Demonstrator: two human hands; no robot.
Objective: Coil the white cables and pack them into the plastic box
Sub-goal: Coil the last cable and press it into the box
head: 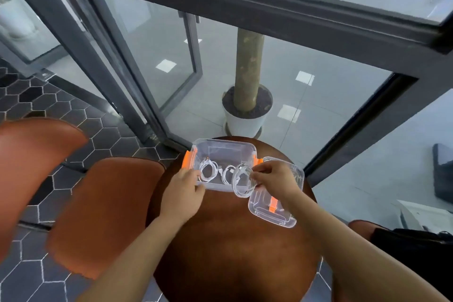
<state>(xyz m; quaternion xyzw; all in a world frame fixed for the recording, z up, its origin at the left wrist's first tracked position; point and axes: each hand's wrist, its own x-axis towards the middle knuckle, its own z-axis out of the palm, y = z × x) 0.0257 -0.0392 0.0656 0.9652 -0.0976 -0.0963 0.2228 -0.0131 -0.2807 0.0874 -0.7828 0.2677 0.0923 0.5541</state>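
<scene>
A clear plastic box with orange latches stands open at the far edge of a round brown table. Two coiled white cables lie inside it. My right hand pinches a third coiled white cable and holds it over the box's near right corner. My left hand grips the box's near left corner, thumb along the front wall. The clear lid, with an orange handle, lies on the table to the right of the box, partly under my right hand.
Two brown padded seats stand to the left of the table. A potted tree in a white pot stands behind a dark-framed glass wall beyond the table. Dark objects sit at the right edge of view.
</scene>
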